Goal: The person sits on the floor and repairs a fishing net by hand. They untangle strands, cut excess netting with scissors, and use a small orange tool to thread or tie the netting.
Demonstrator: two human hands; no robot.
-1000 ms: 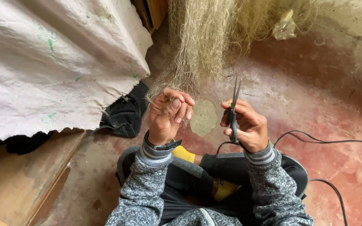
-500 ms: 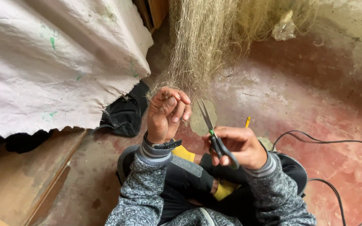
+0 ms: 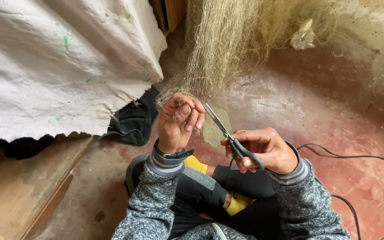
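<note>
While the left hand is raised with its fingers curled inward, it pinches a small bunch of the pale fibre net between thumb and fingertips. The net hangs down from above those fingers as a dense, straw-coloured mass, and its lowest strands end at the closed fingertips; how many strands are gripped cannot be told. A dark watch strap circles the wrist just below the hand, above a grey knitted cuff.

The right hand sits lower and to the right of the left fingers, closed around the dark handles of a pair of scissors. Its fingers are wrapped through and around the handle loops. The scissor blades point up and to the left, with their tip just beside the left fingertips, near the gripped strands. The blades appear nearly together; whether they touch the net cannot be told.

Below both hands lie the person's folded legs in dark clothing with yellow socks showing. To the left of the left fingers hangs a white, rough-edged sheet, with black cloth under its edge. To the right of the right fingers, black cables run across the red-stained floor. A crumpled clear plastic scrap lies well above the right hand, beside the net.
</note>
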